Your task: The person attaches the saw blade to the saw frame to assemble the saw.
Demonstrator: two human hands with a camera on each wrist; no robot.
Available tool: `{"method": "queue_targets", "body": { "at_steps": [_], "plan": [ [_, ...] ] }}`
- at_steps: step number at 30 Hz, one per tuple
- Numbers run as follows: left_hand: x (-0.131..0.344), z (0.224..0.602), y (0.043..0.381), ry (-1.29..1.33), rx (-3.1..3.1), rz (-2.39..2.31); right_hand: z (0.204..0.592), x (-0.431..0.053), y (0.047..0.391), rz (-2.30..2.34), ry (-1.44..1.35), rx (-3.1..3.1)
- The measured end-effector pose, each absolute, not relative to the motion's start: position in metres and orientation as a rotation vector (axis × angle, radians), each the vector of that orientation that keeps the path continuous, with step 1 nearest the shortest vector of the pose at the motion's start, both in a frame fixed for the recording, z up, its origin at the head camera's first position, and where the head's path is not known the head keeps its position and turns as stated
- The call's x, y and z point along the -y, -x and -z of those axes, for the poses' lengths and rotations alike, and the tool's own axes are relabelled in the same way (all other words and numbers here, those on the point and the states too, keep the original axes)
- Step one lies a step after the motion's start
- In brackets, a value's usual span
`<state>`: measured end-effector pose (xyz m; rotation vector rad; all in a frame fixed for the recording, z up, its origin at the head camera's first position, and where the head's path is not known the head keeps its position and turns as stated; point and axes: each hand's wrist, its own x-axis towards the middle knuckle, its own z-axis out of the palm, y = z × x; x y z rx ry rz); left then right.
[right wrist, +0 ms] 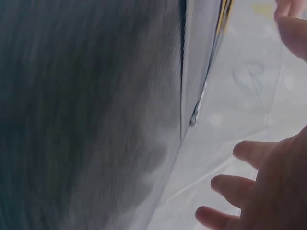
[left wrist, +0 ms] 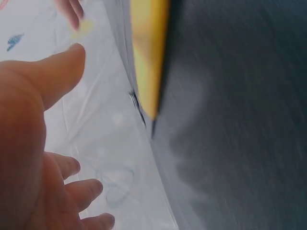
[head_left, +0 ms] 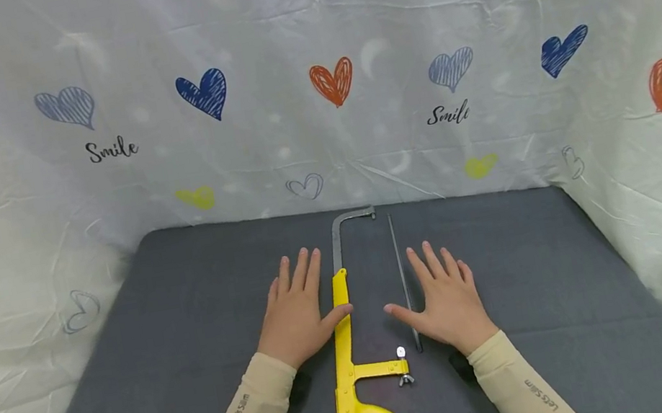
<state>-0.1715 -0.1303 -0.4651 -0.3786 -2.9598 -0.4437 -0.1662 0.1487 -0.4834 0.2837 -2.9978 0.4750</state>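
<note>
A hacksaw frame (head_left: 342, 336) with a yellow handle and a grey metal front bow lies on the dark table, its grip toward the person. To its right lies a thin, dark saw blade (head_left: 402, 275), separate from the frame. My left hand (head_left: 297, 307) is spread with straight fingers above the table, left of the frame, its thumb overlapping the yellow bar in the head view. Right of the blade, my right hand (head_left: 448, 296) is spread too, thumb pointing across the blade. In the wrist views, both hands hover above the cloth and hold nothing.
Dark grey cloth covers the table (head_left: 552, 272). Behind it and along both sides hangs a white curtain (head_left: 273, 19) printed with hearts and "Smile". A wing nut (head_left: 406, 379) sits on the frame's short yellow arm.
</note>
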Motion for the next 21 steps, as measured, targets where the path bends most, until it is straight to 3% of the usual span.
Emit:
{"method": "queue_targets", "body": {
  "at_steps": [21],
  "plan": [
    [0.096, 0.461, 0.166, 0.184, 2.925, 0.726, 0.476, -0.115, 0.163, -0.659, -0.382, 2.905]
  ]
}}
